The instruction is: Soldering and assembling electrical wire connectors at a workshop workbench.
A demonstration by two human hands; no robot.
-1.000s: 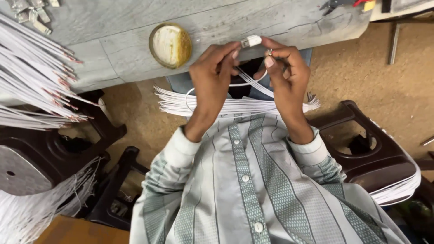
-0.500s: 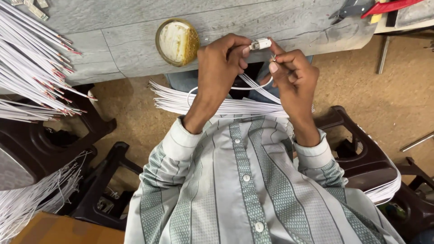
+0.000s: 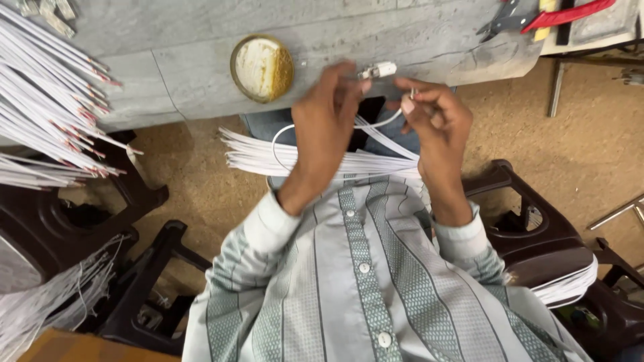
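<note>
At top centre of my frame, my left hand pinches a small white connector between fingertips, while my right hand pinches its thin white cable above a bundle of white cables; round tin nearby.

cables: white, smooth plastic sheath
connector: glossy white plastic
tin: brassy metal rim
bench: rough matt grey stone
shirt: woven cloth
</note>
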